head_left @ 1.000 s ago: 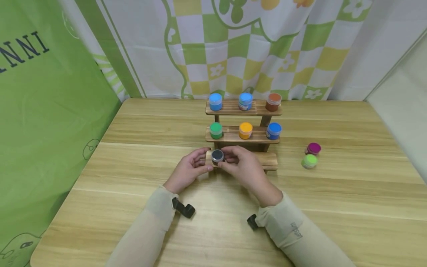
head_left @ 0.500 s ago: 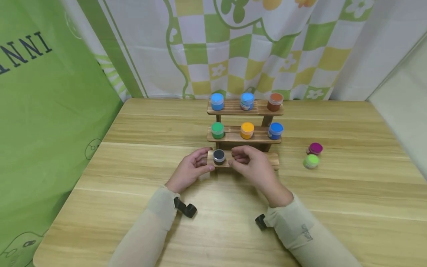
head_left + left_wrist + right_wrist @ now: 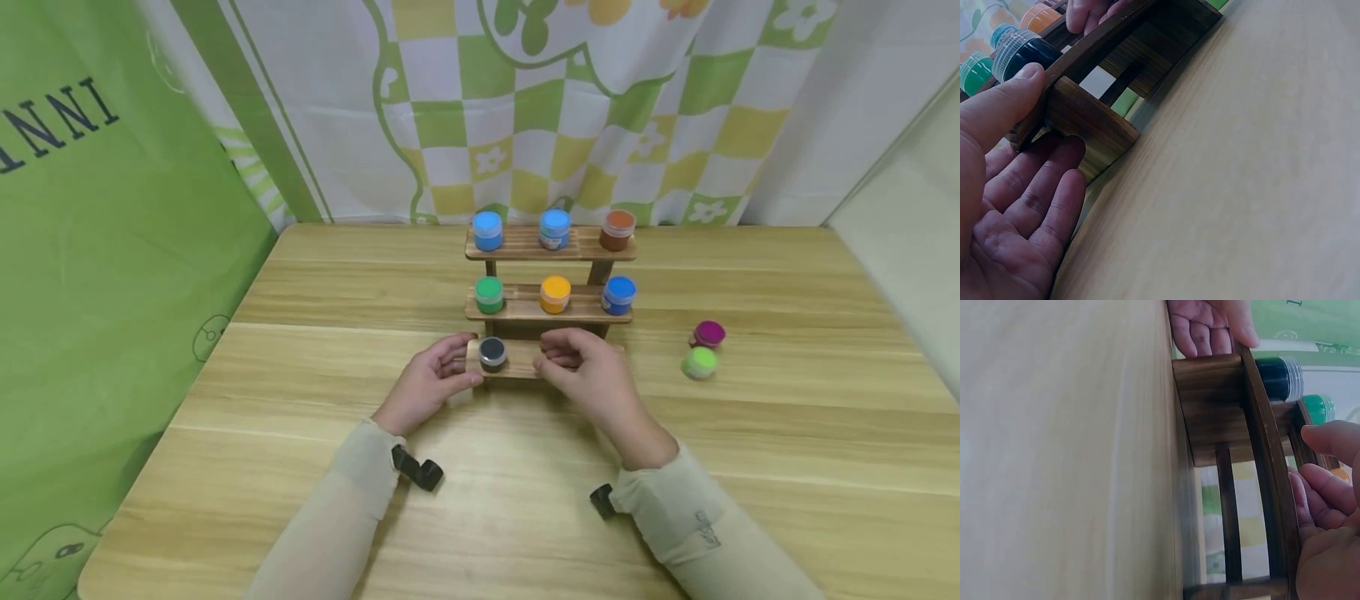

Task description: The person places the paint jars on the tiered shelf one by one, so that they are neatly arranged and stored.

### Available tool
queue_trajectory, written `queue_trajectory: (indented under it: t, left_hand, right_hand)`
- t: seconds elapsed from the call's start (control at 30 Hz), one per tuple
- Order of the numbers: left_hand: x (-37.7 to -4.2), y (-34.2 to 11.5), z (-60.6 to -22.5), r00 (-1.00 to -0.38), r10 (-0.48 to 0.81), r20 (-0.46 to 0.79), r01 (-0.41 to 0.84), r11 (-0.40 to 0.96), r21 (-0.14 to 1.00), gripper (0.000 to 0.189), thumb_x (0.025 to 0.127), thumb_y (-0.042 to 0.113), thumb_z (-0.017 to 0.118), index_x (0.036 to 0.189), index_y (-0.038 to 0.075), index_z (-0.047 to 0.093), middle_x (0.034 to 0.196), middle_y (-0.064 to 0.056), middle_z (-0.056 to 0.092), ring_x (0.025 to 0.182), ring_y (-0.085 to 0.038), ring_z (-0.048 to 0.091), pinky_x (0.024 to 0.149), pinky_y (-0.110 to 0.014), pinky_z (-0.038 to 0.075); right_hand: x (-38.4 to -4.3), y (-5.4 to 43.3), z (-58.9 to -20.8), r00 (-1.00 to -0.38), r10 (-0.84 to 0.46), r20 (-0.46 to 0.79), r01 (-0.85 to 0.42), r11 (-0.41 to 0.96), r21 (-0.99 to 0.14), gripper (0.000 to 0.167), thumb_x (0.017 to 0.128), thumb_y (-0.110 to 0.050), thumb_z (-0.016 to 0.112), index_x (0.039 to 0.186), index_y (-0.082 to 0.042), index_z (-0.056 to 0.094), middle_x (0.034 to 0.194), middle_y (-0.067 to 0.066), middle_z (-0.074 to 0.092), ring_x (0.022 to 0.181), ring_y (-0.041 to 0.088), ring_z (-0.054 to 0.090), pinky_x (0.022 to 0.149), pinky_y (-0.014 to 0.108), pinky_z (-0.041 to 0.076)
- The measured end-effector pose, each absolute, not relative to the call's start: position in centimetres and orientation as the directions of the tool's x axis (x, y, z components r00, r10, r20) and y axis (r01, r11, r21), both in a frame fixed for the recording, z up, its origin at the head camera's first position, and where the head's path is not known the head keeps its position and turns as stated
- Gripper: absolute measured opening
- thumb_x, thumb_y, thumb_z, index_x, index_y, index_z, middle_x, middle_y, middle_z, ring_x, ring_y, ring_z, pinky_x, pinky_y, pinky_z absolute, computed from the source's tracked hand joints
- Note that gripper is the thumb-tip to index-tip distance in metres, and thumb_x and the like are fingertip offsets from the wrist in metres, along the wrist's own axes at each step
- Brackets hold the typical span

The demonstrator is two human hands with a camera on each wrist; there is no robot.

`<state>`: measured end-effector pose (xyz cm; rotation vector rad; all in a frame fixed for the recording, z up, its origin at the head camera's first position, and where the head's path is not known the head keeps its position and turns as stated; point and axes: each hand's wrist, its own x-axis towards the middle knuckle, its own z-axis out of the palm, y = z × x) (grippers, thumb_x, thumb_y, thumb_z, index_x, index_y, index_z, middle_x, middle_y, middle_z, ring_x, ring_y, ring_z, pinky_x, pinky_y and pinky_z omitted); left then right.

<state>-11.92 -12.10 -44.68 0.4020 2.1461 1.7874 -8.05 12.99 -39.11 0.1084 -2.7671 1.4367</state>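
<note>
In the head view, a paint jar with a black lid [image 3: 492,353] stands at the left end of the bottom tier of a three-tier wooden display stand [image 3: 517,365]. My left hand [image 3: 429,379] holds that end of the tier, thumb at the front edge and forefinger at the back. The left wrist view shows its other fingers [image 3: 1054,187] by the side leg under the tier. My right hand [image 3: 592,375] is over the right part of the same tier, fingers loosely bent, nothing between thumb and fingertips. A gap separates it from the black jar.
The middle tier carries green [image 3: 490,295], orange [image 3: 555,294] and dark blue [image 3: 618,295] jars. Two light blue jars [image 3: 487,231] and a brown one [image 3: 617,230] stand on top. Right of the stand, magenta [image 3: 708,334] and lime green [image 3: 701,363] jars sit on the table.
My right hand has let go of the black jar and moved right along the bottom tier. The jar stays at the left end, and the left hand keeps its place.
</note>
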Motion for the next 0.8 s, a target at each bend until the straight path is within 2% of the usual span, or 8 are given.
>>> queue_trajectory:
  t: [0.5,0.6,0.8]
  left_hand:
    - [-11.9,-12.1,-44.9,-0.913,0.403,-0.065,0.009,0.18,0.984,0.063,0.091,0.011,0.076,0.147,0.009,0.048,0.137,-0.012,0.059,0.118,-0.025,0.062,0.098,-0.03,0.054]
    - [-11.9,-12.1,-44.8,-0.912,0.407,-0.057,0.015,0.172,0.985,0.063,0.091,0.01,0.076,0.147,0.007,0.048,0.137,-0.014,0.059,0.117,-0.026,0.062,0.098,-0.031,0.053]
    - [-12.0,-12.0,-44.8,-0.914,0.401,-0.068,0.004,0.178,0.984,0.062,0.091,0.01,0.076,0.146,0.009,0.049,0.136,-0.011,0.06,0.116,-0.024,0.062,0.098,-0.029,0.053]
  right_hand:
    - [-7.4,15.8,-39.5,-0.999,0.006,0.051,-0.038,0.592,-0.805,0.031,0.094,-0.018,0.073,0.121,-0.003,0.067,0.112,0.011,0.07,0.099,0.024,0.068,0.086,0.039,0.059]
    - [-7.2,16.5,-39.6,-0.998,0.019,0.054,-0.033,0.578,-0.815,0.031,0.094,-0.017,0.073,0.122,-0.003,0.067,0.113,0.012,0.071,0.1,0.024,0.068,0.086,0.033,0.059]
    - [-6.7,18.1,-39.7,-0.998,0.032,0.06,-0.032,0.557,-0.83,0.032,0.095,-0.015,0.072,0.124,-0.002,0.066,0.115,0.013,0.07,0.102,0.025,0.066,0.08,0.01,0.052]
